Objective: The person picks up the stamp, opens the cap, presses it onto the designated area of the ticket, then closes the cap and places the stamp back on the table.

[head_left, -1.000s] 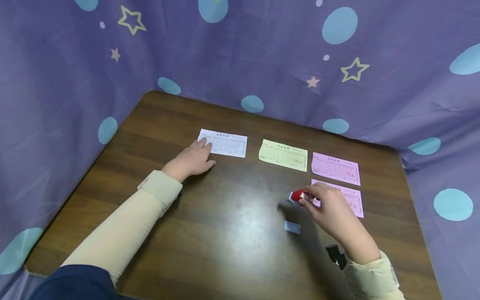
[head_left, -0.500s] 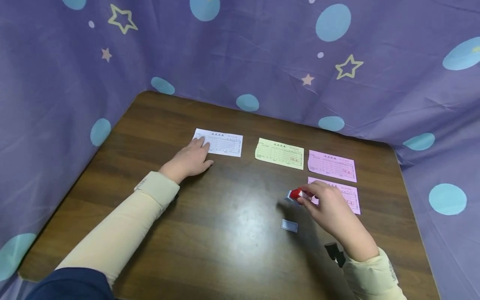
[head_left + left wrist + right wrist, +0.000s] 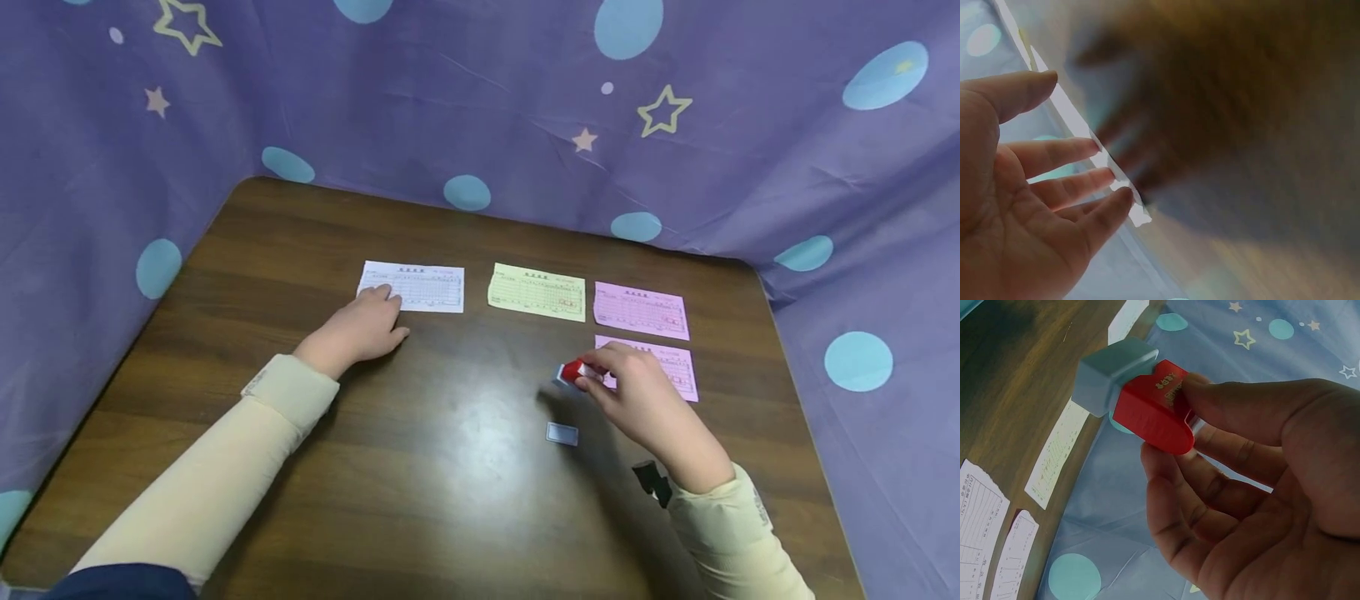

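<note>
My right hand (image 3: 633, 396) pinches a red stamp (image 3: 1150, 409) between thumb and fingers, just above the table. A pale grey-blue block (image 3: 1107, 375) forms the stamp's far end, pointing left in the head view. Behind this hand lies the nearer pink form (image 3: 678, 375), partly covered. A small grey rectangular piece (image 3: 562, 433) rests on the table in front of the stamp. On the left, the fingertips of my left hand (image 3: 356, 329) touch the left part of a white form (image 3: 431, 290); the left wrist view shows those fingers extended at the paper's edge.
A yellow form (image 3: 536, 292) and another pink form (image 3: 641, 311) lie toward the back of the brown table (image 3: 420, 500); both bear red marks at lower right. A black object (image 3: 652, 483) sits by my right wrist. Purple patterned curtains (image 3: 420, 108) surround the table's far sides.
The head view has shifted, so the table and everything on it appears farther left. Both hands keep about the same places relative to the forms, and the stamp stays in the right hand.
</note>
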Demonstrator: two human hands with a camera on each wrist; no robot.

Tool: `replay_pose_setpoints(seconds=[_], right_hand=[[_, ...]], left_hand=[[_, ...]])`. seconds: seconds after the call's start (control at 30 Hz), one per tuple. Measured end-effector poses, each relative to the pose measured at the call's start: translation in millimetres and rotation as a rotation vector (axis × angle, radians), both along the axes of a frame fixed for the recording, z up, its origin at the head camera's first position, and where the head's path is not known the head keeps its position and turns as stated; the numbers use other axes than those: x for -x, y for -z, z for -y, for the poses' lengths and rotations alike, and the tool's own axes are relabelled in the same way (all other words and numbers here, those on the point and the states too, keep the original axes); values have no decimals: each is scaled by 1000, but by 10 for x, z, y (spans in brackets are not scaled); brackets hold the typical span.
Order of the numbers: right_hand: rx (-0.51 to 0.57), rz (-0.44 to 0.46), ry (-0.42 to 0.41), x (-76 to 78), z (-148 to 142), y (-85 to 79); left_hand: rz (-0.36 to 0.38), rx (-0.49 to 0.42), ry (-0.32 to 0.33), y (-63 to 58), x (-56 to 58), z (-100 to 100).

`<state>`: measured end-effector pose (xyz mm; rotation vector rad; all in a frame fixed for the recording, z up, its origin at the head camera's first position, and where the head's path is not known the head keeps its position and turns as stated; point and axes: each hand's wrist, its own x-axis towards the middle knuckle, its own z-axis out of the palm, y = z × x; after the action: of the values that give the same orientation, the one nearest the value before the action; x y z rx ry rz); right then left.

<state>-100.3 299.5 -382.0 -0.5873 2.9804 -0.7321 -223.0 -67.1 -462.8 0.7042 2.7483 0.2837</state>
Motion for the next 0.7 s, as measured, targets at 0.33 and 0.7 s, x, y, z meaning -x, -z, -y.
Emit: replay_pose_setpoints(seconds=[0.33, 0.7], right_hand=[[-2, 13, -8, 24, -15, 15], [1, 9, -13, 13, -10, 58]], left_hand=[[37, 11, 41, -51, -502, -205], [10, 23, 83, -57, -945, -396]])
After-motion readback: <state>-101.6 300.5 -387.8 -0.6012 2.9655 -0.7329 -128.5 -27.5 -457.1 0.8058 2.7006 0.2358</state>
